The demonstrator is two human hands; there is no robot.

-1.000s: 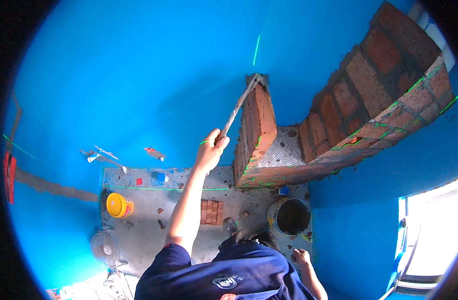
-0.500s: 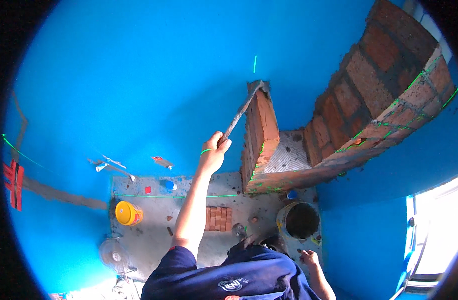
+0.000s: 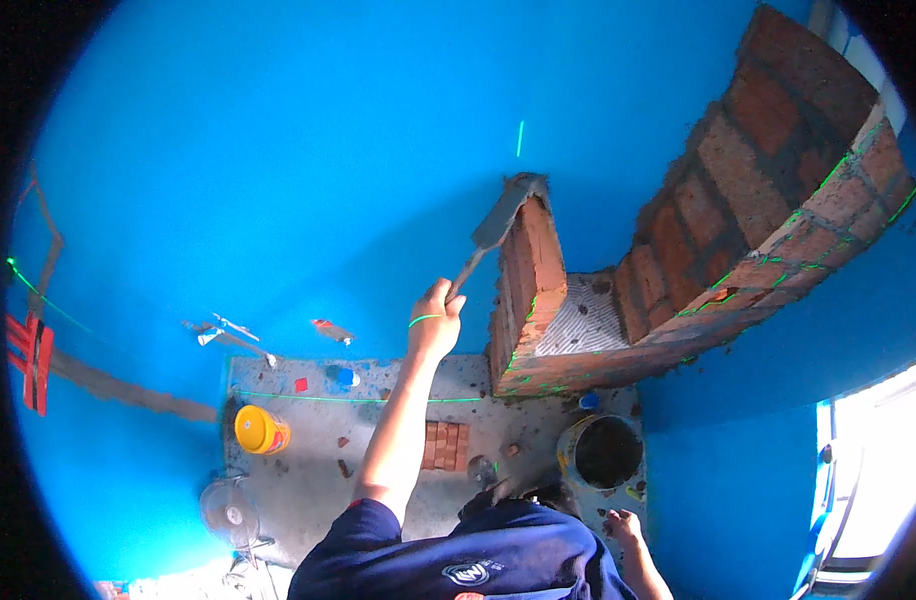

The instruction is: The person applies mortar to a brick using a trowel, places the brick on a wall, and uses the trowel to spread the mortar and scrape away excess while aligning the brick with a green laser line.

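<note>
1. Trowel (image 3: 499,218) at top of brick pier (image 3: 542,262); left hand (image 3: 437,318) clamped on handle (image 3: 467,272), arm (image 3: 398,440) stretched forward.
2. Right hand (image 3: 624,526) low, near open bucket (image 3: 568,452); can't tell if gripping.
3. Open bucket: dark mix (image 3: 608,454). Yellow bucket (image 3: 262,430): looks lidded.

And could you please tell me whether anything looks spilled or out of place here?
Slightly: loose bits lie scattered over the floor between the yellow bucket and the stacked bricks, untidy beside that neat stack. At left, a rough brownish strip breaks the smooth blue wall; I cannot tell if that is damage.
</note>
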